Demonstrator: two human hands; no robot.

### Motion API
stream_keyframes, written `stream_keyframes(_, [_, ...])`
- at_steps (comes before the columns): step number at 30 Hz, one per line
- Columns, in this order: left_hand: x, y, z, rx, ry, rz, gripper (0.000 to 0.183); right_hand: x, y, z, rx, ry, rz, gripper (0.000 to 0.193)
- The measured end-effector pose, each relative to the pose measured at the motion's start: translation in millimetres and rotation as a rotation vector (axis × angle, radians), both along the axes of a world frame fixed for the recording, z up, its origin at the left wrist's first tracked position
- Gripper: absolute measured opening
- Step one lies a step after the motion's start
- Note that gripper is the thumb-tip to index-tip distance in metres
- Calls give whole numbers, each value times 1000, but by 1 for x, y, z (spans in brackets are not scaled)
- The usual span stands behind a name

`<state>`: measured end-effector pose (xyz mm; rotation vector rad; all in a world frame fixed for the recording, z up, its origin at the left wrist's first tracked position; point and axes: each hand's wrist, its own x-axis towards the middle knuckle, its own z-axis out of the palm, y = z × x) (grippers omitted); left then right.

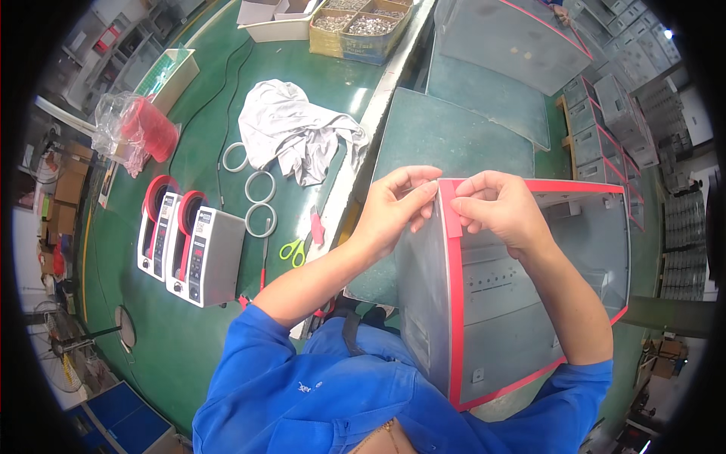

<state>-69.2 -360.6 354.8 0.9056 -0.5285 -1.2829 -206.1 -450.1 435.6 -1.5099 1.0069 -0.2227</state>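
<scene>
A grey metal cabinet box [423, 280] stands in front of me at the right, its open side bordered with red tape [456, 318]. At its far left corner, my right hand [495, 210] is closed in a pinch on a short flap of the tape. My left hand [397, 206] is at the outer side of the same corner, thumb and forefinger closed together at the edge. What those fingertips hold, if anything, is hidden. The box's inside shows small holes and brackets below my right hand.
On the green table at left are two white tape dispensers [214, 253] with red rolls, several pale rings [261, 187], green-handled scissors [293, 251], a grey cloth [291, 125] and bagged red rolls [155, 129]. Divided boxes of small parts [363, 26] sit farther off. Another grey panel [507, 38] stands beyond.
</scene>
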Motion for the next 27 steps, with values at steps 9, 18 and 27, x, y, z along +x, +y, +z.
stream_keyframes(9, [1,-1,-2,-6,13,-13,25,0,1,0,17,-11,-12,20])
stream_keyframes(18, [1,-1,-2,-15,33,-16,25,1,0,1,2,-9,-10,20])
stream_keyframes(27, [4,-3,-2,-7,32,-17,27,2,0,2,2,8,-10,19])
